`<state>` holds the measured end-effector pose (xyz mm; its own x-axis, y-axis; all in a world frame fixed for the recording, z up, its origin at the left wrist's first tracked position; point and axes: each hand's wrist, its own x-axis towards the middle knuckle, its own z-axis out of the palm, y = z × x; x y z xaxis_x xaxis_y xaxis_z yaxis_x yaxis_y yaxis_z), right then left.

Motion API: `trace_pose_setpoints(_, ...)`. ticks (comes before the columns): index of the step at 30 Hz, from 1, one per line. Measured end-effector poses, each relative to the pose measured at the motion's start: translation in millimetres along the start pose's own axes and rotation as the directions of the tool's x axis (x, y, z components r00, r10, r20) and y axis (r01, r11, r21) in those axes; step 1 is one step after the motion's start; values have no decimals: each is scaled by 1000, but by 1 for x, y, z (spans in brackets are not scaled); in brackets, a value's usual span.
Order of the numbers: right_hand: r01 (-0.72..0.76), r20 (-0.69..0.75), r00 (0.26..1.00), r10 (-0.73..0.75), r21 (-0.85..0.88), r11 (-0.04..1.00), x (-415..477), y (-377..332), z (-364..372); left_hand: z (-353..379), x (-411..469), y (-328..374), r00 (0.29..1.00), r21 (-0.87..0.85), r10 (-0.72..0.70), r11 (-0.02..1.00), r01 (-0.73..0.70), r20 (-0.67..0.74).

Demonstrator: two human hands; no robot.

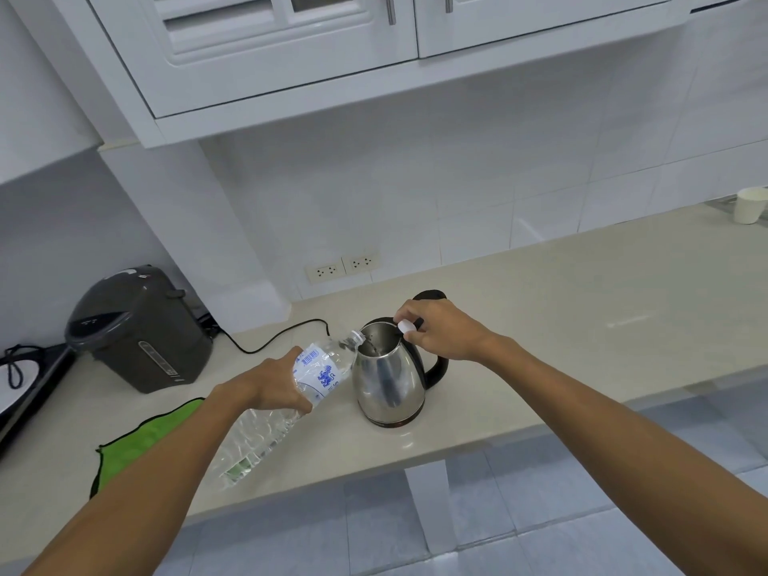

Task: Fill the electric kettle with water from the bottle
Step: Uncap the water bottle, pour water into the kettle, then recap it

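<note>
The left hand (pixel 272 384) covers the middle of the water bottle (pixel 291 392), and its fingers are hidden behind the bottle. The print on the bottle label (pixel 322 378) is too small to read. The right hand (pixel 440 332) hides the top of the electric kettle (pixel 390 380) handle. At the left edge of the desk (pixel 582 293), a black appliance (pixel 25 388) is cut off by the picture.

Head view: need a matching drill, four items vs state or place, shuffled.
Items:
1 bottle
2 kettle
3 bottle cap
4 green cloth

States:
A lies flat on the counter
B tilted, neck at the rim
C pinched in the right hand
D upright, lid open

Pairs: 1-B, 2-D, 3-C, 4-A. The left hand holds the bottle.
</note>
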<state>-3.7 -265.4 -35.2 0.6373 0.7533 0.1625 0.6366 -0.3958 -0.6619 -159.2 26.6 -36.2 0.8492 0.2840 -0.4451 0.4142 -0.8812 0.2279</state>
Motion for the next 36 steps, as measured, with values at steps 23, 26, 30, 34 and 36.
trace_pose_setpoints(23,-28,-28,999,27,-35,999,27,-46,-13,46,-15,26,968,-468,78,864,-185,-239)
trace_pose_setpoints(26,-8,11,1000,8,-46,999,36,-53,-20,52,-18,31,960,-489,108,842,-227,-259)
trace_pose_setpoints(30,11,76,997,-5,-85,996,44,-64,-31,57,-21,35,947,-521,122,810,-268,-297)
trace_pose_setpoints(34,43,104,994,-33,-94,995,47,-75,-39,57,-25,37,935,-523,149,795,-307,-322)
trace_pose_setpoints(36,61,122,991,-48,-104,993,50,-79,-43,57,-27,38,929,-518,167,791,-326,-329)
